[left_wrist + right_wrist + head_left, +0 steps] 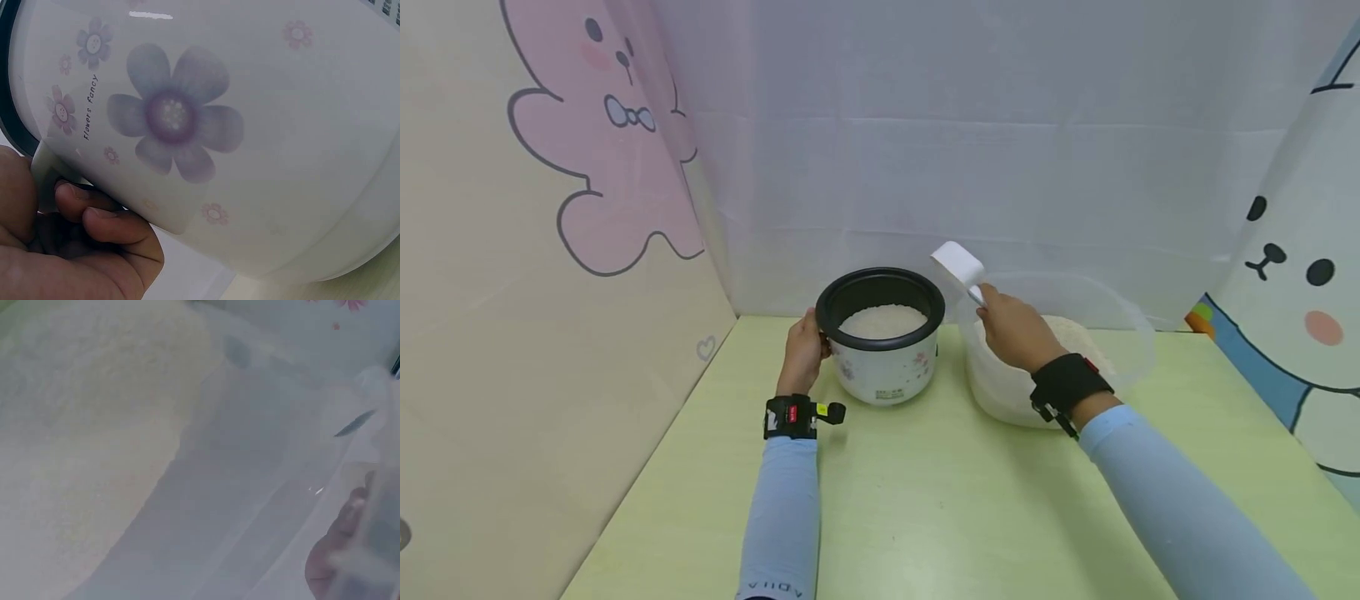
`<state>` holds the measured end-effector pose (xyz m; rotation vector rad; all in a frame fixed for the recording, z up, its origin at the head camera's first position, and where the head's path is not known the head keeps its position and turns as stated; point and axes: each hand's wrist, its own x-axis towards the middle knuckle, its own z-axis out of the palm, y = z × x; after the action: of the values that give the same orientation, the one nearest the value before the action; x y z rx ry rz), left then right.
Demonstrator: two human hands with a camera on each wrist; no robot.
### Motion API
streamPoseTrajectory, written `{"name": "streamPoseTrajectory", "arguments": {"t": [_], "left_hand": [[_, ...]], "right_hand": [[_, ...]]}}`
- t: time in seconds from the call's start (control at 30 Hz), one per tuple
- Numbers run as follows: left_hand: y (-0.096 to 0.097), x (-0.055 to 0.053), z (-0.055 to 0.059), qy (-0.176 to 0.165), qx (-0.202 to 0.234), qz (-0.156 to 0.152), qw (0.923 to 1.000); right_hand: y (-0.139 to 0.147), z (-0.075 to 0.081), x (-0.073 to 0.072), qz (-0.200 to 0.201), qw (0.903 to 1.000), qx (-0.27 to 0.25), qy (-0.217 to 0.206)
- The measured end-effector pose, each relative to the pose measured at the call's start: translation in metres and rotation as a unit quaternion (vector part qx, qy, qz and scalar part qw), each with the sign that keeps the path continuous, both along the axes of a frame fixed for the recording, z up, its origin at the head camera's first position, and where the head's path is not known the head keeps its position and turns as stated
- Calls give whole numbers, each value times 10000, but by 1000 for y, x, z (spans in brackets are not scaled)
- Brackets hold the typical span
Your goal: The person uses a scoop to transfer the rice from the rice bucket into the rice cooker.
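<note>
Blue sleeves (1187,504) lie nearest us; right hand (1018,331) grips scoop (958,264), long axis slanting leftward, cup foremost, toward worktop's (925,500) far edge; left hand (802,354) grips cooker (887,372).

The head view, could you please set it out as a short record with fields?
Left grip: holds the rice cooker by its side handle
Right grip: holds the white scoop by its handle
Cooker: open on top, white rice inside
Translucent tub: right of the cooker, also holding rice
Scoop contents: not visible
Surface: pale green table

Pale green table (925,508); on it, flowered cooker (883,375), translucent tub (1000,396)
</note>
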<state>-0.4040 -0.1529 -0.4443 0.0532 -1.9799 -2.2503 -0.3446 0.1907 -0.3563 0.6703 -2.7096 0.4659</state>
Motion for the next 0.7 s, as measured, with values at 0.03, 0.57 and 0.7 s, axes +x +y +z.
{"name": "streamPoseTrajectory", "arguments": {"t": [0.03,0.57,0.7], "left_hand": [[0,0,0,-2,-11,5,10000],[0,4,-1,7,-16,52,10000],[1,3,0,82,-7,54,10000]], "right_hand": [[4,-1,0,-51,10000,10,-24],[46,-15,13,-833,9906,-84,-1084],[50,-18,14,-1055,9850,-100,-1360]]}}
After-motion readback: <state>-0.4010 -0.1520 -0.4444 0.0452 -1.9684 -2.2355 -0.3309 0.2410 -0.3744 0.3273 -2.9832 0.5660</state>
